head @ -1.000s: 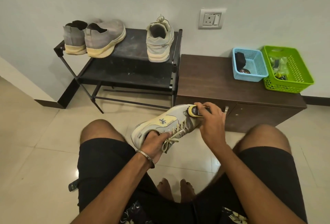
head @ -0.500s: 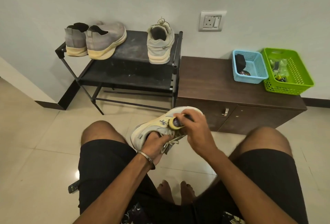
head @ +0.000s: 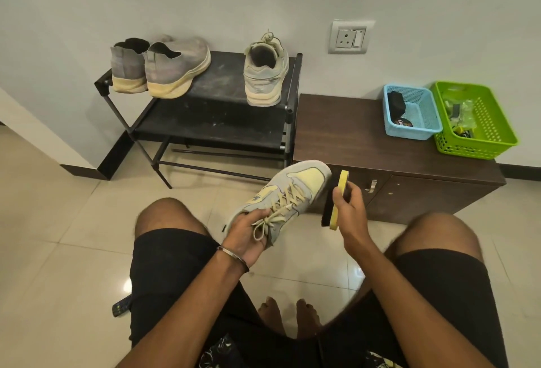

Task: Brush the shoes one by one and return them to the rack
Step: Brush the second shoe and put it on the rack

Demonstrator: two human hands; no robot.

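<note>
Tiled floor below, left hand (head: 248, 235) grips sneaker (head: 281, 194); right hand (head: 349, 209) grips brush (head: 336, 200).

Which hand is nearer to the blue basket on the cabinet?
The right hand. It holds the brush in front of the cabinet, below and left of the blue basket. The left hand grips the sneaker farther left, so farther away.

Glossy cream floor tiles (head: 58, 221) reflect light. A matt black metal rack (head: 210, 121) looks dusty. The cabinet (head: 351, 139) is dark wood-grain. Two baskets, blue (head: 415, 130) and green (head: 480, 145), are perforated plastic. The held sneaker (head: 292, 189) looks like soft suede with cloth laces.
</note>
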